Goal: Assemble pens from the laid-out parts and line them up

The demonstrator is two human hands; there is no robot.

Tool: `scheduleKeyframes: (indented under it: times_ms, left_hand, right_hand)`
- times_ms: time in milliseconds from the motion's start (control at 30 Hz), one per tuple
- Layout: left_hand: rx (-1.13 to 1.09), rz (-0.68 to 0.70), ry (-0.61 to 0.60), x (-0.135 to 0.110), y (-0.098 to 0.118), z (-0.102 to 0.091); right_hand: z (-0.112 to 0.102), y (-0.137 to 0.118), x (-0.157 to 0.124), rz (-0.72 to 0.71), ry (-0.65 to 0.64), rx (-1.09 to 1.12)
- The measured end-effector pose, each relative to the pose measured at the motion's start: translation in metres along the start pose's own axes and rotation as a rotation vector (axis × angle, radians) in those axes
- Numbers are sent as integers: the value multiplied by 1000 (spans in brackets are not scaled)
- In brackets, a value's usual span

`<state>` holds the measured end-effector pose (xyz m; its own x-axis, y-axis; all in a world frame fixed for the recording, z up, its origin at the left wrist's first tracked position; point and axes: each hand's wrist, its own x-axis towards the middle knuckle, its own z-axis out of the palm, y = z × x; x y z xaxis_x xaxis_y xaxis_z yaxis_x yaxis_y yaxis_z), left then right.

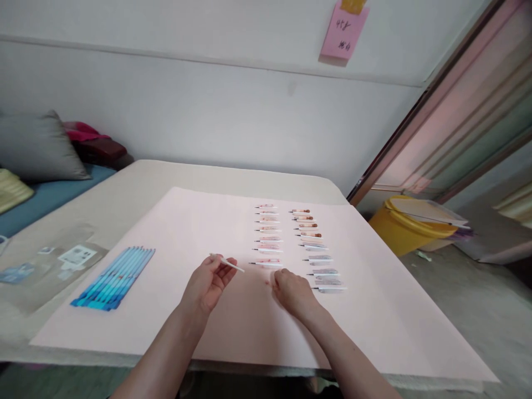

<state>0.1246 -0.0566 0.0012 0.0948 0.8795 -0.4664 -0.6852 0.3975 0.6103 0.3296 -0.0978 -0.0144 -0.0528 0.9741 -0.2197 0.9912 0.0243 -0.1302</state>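
Observation:
My left hand (214, 280) pinches a thin white stick (231, 265), perhaps a pen refill, between thumb and fingers above the pink sheet (199, 221). The stick slants down to the right. My right hand (291, 287) is closed low over the sheet, fingers curled, and whatever they hold is hidden. A small pinkish spot (267, 282) shows beside its fingertips. Just beyond lies a left column of slim patterned pens (268, 239) with dark tips pointing left. A second column of pens (308, 226), brown-topped at the far end and greyish nearer me, runs to the right.
A fanned row of blue pens (114, 277) lies on the sheet's left. Clear plastic packaging (70, 260) is beside it on the pale table (158, 173). A yellow bin (409, 224) stands on the floor to the right. The white wall (208, 111) rises behind the table.

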Motion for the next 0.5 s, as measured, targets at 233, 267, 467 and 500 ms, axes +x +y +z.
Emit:
scheduleKeyframes:
  times_ms: [233, 267, 467, 500]
  left_hand:
    - [8, 8, -7, 0, -1, -1]
    - [10, 11, -2, 0, -1, -1]
    - [24, 52, 10, -1, 2, 3]
    - [31, 53, 10, -2, 2, 3]
  right_hand:
    - [-6, -8, -4, -70, 94, 90]
    - [-8, -10, -6, -117, 123, 151]
    - [-13, -21, -19, -336, 256, 474]
    - [-12, -23, -20, -346, 261, 475]
